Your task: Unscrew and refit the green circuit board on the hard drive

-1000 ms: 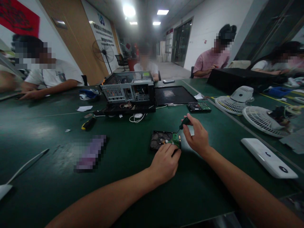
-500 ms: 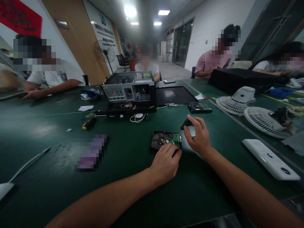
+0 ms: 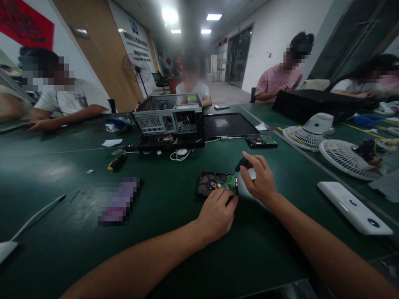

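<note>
A hard drive [image 3: 209, 182] lies on the green table with its green circuit board [image 3: 231, 180] facing up at the right end. My left hand [image 3: 217, 214] grips the drive's near edge, fingers curled over it. In my right hand [image 3: 258, 177] is a dark-handled screwdriver [image 3: 242, 163], pinched between thumb and fingers. It tilts down to the left, and its thin tip reaches the circuit board's far right part. Whether the tip sits in a screw is too small to tell.
An opened computer case [image 3: 170, 118] stands beyond the drive, beside a black panel [image 3: 230, 124]. A second hard drive [image 3: 262, 141] lies at the far right. To the left are a yellow-black screwdriver [image 3: 117, 162] and a blurred purple phone [image 3: 121, 201]. A white device [image 3: 353, 207] and fan parts [image 3: 307, 135] lie right.
The screwdriver's handle has tipped slightly, and my right fingers have shifted a little around it. My left hand and the hard drive stay in place.
</note>
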A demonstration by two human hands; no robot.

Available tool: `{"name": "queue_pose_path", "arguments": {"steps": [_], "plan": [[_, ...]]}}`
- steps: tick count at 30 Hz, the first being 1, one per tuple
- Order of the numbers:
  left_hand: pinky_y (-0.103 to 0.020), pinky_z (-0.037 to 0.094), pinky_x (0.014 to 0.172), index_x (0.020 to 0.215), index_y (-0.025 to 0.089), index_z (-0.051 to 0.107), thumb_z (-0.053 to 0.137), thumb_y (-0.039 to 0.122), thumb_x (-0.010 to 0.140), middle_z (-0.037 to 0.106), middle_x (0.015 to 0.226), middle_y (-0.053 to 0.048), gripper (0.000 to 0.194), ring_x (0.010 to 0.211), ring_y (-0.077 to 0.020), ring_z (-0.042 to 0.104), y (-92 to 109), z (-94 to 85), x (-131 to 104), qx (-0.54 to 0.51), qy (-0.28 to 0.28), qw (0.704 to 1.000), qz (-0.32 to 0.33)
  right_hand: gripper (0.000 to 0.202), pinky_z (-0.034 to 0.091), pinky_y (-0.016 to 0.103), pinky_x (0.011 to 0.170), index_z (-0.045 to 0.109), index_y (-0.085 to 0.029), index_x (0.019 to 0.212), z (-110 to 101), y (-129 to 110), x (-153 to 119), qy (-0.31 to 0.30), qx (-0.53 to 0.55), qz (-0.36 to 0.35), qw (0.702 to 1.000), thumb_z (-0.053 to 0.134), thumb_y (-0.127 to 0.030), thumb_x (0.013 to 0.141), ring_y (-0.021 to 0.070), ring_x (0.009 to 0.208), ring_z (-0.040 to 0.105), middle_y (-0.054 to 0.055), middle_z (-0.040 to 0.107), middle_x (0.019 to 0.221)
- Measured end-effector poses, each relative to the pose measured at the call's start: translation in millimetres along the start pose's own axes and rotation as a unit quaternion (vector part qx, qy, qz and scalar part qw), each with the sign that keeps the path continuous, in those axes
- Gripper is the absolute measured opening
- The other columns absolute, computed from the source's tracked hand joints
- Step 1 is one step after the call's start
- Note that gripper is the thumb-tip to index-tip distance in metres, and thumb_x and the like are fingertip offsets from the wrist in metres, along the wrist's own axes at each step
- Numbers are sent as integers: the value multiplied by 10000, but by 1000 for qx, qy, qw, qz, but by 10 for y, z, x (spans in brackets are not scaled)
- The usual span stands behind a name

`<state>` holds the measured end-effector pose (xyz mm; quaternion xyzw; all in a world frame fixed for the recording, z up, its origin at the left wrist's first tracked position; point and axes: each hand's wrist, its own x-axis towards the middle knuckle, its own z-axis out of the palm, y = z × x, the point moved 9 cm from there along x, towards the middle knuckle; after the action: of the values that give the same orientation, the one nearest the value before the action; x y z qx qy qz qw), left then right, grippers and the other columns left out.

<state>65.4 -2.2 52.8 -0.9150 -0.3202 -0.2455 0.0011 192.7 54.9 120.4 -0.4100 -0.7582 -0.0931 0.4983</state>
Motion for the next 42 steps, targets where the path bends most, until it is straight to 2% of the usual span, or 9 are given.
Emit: {"name": "queue_pose_path", "arguments": {"steps": [9, 13, 17, 20, 25, 28, 34, 39, 42], "plan": [[-468, 504, 1004, 1315, 105, 604, 562, 145, 915, 597, 1257, -151, 404, 1152, -306, 547, 6, -7, 4, 2, -1, 1000, 0, 500, 596, 373, 763, 562, -293, 1407, -53, 37, 11, 30, -22, 7, 999, 695, -266, 926, 178, 771, 632, 36, 613, 953], [-465, 505, 1001, 1318, 107, 600, 560, 149, 912, 595, 1255, -147, 410, 1149, -305, 549, 6, -1, 2, 3, -1, 1000, 0, 531, 600, 413, 872, 525, -289, 1460, -24, 64, -3, 15, -23, 12, 1000, 646, -239, 945, 210, 909, 689, 86, 673, 1162], [-466, 506, 1001, 1320, 113, 595, 572, 151, 899, 596, 1253, -145, 424, 1152, -303, 547, 2, 11, 6, 3, -3, 1000, 1, 563, 582, 432, 978, 438, -268, 1513, 50, 125, -48, 2, 15, 31, 999, 575, -194, 972, 228, 1078, 713, 105, 656, 1348], [-466, 508, 995, 1312, 107, 600, 576, 147, 894, 603, 1235, -149, 421, 1145, -304, 551, 3, 11, 9, 6, -5, 1000, 1, 543, 604, 401, 920, 458, -251, 1491, 67, 164, -60, 4, 27, 52, 998, 601, -209, 969, 209, 991, 736, 96, 697, 1267], [-467, 499, 1010, 1310, 104, 600, 581, 149, 894, 599, 1244, -151, 419, 1158, -305, 546, 2, -6, 4, 2, 2, 1000, 1, 493, 613, 400, 834, 567, -274, 1415, -2, 117, -24, 25, -34, 40, 998, 682, -276, 936, 192, 820, 693, 72, 707, 1083], [-471, 494, 1019, 1315, 109, 597, 575, 153, 896, 593, 1256, -149, 421, 1164, -308, 542, -1, 0, 0, 1, 0, 1000, -1, 563, 614, 417, 857, 502, -274, 1483, 18, 91, -29, 19, -34, 26, 999, 662, -259, 943, 205, 861, 697, 83, 702, 1095], [-467, 504, 1004, 1315, 127, 591, 574, 146, 887, 595, 1247, -146, 428, 1149, -303, 549, -1, 6, 6, -2, -1, 1000, -1, 616, 612, 430, 926, 389, -270, 1541, 110, 118, -77, 6, 32, 26, 999, 597, -206, 964, 221, 1019, 722, 121, 649, 1337], [-473, 500, 1011, 1323, 114, 591, 582, 153, 887, 593, 1258, -150, 437, 1161, -309, 546, 1, 16, 7, 4, -6, 1000, 1, 560, 606, 460, 892, 503, -268, 1454, 36, 103, -55, 28, -14, 33, 999, 679, -263, 922, 227, 898, 699, 93, 692, 1139], [-475, 500, 1014, 1322, 114, 591, 574, 149, 894, 593, 1262, -150, 430, 1167, -307, 542, 6, 1, 8, 4, -6, 1000, -1, 549, 604, 450, 874, 485, -260, 1472, 21, 114, -53, 24, -11, 39, 999, 628, -259, 942, 224, 894, 682, 91, 679, 1125]]}}
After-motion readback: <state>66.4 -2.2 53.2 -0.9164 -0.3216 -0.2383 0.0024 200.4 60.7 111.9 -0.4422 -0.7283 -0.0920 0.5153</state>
